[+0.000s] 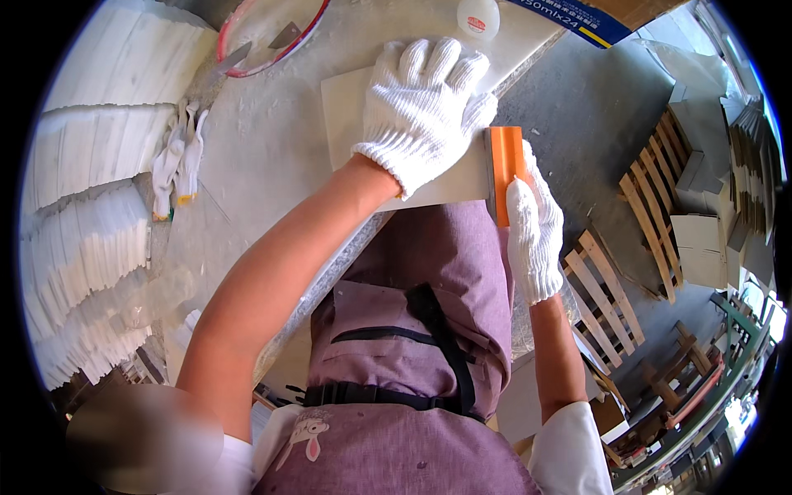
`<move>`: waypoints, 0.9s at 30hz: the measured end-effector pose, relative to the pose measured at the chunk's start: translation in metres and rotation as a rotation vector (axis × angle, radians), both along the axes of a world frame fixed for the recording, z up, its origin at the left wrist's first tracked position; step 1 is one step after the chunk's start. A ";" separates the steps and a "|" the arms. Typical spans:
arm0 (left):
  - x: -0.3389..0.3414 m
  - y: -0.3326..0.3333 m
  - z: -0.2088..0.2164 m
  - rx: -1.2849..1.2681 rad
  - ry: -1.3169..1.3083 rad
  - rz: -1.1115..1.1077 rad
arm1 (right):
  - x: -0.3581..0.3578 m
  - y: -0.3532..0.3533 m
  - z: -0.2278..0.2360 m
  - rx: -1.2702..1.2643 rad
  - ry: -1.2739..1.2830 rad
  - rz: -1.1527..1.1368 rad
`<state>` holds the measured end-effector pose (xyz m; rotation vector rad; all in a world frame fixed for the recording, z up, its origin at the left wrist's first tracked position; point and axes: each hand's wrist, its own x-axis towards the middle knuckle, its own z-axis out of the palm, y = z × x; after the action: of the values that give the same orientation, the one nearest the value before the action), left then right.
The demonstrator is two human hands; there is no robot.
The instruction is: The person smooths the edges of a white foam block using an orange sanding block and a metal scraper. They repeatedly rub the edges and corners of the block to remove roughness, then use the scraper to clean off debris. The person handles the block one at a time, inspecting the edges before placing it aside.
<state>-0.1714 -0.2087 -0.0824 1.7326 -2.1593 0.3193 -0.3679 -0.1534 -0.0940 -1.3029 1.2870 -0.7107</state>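
Observation:
A pale, flat board (345, 124) lies at the edge of the worktable and juts past it above my lap. My left hand (429, 115), in a white knitted glove, rests spread on top of the board. An orange sanding block (507, 161) with a greyish side sits against the board's right edge. Gripping that block from its right is my gloved right hand (535, 235), thumb on the near side and fingers partly hidden behind it.
Tall stacks of white sheets (91, 157) line the left, beside spare white gloves (180, 157). On the table (256, 132) are a red-rimmed round tray (223, 51) holding flat blades and a white bottle (478, 18). A blue carton (590, 25) and wooden pallets (652, 210) are at right.

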 end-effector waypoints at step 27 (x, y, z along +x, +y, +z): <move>-0.002 0.004 0.002 0.048 -0.005 -0.039 | -0.003 0.004 0.004 0.009 -0.089 0.043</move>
<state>-0.1732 -0.2043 -0.0800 1.7148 -2.2184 0.2638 -0.3707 -0.1496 -0.0905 -1.2735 1.1862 -0.7241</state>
